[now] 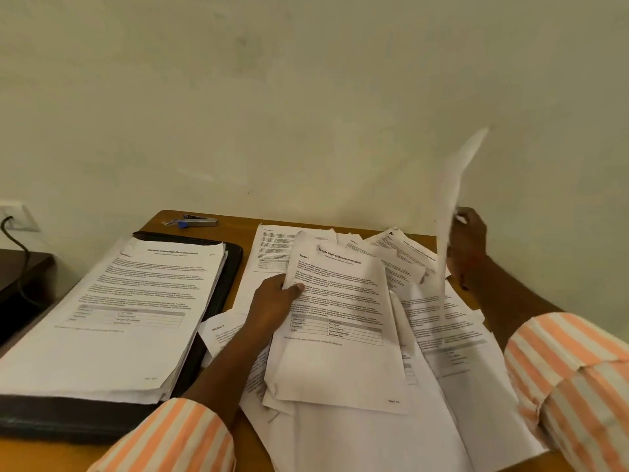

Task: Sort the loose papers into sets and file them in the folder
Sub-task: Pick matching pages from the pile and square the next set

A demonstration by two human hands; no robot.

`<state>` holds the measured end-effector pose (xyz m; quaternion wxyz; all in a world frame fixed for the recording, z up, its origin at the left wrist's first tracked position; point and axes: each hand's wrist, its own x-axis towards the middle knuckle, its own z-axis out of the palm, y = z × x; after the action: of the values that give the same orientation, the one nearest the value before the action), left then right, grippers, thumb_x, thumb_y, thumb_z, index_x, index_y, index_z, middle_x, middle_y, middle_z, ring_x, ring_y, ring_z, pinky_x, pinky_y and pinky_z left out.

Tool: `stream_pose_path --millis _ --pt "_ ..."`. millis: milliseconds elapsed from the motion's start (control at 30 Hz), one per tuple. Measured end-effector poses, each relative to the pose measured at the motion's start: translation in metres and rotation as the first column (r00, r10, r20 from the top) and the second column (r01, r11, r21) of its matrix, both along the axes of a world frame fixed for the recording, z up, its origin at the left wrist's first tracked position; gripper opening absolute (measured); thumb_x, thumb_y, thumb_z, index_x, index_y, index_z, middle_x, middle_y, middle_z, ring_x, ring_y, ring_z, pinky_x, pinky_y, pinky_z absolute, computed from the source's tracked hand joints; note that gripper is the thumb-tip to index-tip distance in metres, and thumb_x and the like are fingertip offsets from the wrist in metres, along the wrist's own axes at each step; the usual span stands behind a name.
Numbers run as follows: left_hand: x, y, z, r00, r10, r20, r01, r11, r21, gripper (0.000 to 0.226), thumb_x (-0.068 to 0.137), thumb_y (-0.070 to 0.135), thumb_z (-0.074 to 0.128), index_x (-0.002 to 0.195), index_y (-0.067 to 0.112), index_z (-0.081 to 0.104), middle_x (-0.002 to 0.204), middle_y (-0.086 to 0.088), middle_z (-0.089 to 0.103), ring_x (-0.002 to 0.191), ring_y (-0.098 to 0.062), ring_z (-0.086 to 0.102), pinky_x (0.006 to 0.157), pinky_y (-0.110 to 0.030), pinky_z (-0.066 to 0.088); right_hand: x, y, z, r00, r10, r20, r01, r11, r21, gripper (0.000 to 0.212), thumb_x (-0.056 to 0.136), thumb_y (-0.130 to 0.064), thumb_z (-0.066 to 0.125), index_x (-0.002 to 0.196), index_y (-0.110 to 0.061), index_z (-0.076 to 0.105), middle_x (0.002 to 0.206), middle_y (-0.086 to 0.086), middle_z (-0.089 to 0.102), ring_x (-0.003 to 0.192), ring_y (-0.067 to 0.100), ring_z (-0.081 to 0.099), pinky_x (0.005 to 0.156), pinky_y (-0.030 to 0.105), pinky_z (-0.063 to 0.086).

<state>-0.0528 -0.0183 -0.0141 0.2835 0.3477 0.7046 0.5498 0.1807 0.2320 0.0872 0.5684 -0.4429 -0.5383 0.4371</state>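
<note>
A black folder (235, 264) lies open on the left of the wooden table, with a thick stack of printed pages (112, 321) on it. Loose printed papers (452, 328) are spread over the right half of the table. My left hand (277, 301) grips the left edge of a small set of sheets (337, 321), thumb on the top page headed "Sample Internship Documentation". My right hand (468, 247) pinches a single sheet (454, 195) and holds it upright, edge-on and blurred, above the pile near the wall.
A stapler (195, 220) with a blue part lies at the table's (204, 229) back edge near the wall. A wall socket (17, 218) with a black cable sits at the left, above a dark side table (23, 267).
</note>
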Motion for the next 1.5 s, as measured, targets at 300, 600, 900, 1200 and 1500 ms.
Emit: stream_pose_path --millis 300,600,900,1200,1500 --pt "0.002 -0.001 0.002 0.995 0.059 0.08 -0.063 0.997 0.049 0.031 0.103 0.031 0.057 0.129 0.018 0.064 0.122 0.001 0.069 0.102 -0.019 0.069 0.09 -0.04 0.057 -0.017 -0.071 -0.083 0.774 0.011 0.633 -0.174 0.965 0.195 0.017 0.101 -0.022 0.058 0.108 -0.008 0.064 0.101 0.01 0.071 0.087 0.018 0.06 0.068 0.023 0.039" --pt "0.007 -0.002 0.003 1.0 -0.002 0.028 0.0 0.999 0.055 0.033 0.1 0.037 0.059 0.129 0.021 0.063 0.121 0.002 0.072 0.101 -0.016 0.071 0.088 -0.038 0.06 -0.024 -0.097 -0.09 0.886 -0.045 0.462 -0.065 0.974 0.219 0.024 0.099 -0.028 0.062 0.111 -0.008 0.065 0.104 0.008 0.071 0.091 0.016 0.061 0.074 0.022 0.043" --pt "-0.001 -0.003 0.004 0.993 0.108 -0.051 -0.099 0.985 0.143 0.034 0.094 0.033 0.07 0.124 0.02 0.063 0.118 0.008 0.072 0.1 -0.015 0.072 0.085 -0.037 0.062 0.001 -0.107 -0.071 0.855 0.465 0.23 -0.472 0.881 -0.026 0.033 0.086 -0.033 0.07 0.114 -0.016 0.064 0.102 -0.002 0.076 0.092 0.017 0.073 0.076 0.032 0.061" --pt "-0.004 -0.008 0.009 0.985 0.164 0.051 -0.172 0.941 0.29 0.025 0.096 0.032 0.067 0.121 0.028 0.064 0.113 0.008 0.074 0.098 -0.01 0.073 0.078 -0.027 0.061 0.007 -0.087 -0.09 0.94 0.287 0.183 -0.295 0.956 0.014 0.026 0.095 -0.014 0.066 0.121 -0.011 0.067 0.112 0.002 0.073 0.101 0.015 0.07 0.081 0.023 0.054" --pt "-0.03 -0.018 0.024 0.945 0.26 0.196 -0.317 0.875 0.365 0.027 0.097 0.032 0.066 0.122 0.02 0.066 0.109 0.004 0.076 0.097 -0.012 0.074 0.086 -0.034 0.06 0.035 -0.064 -0.092 0.873 -0.488 -0.024 0.488 0.872 0.04 0.035 0.103 -0.022 0.052 0.136 -0.013 0.053 0.132 0.007 0.062 0.112 0.018 0.063 0.088 0.034 0.057"
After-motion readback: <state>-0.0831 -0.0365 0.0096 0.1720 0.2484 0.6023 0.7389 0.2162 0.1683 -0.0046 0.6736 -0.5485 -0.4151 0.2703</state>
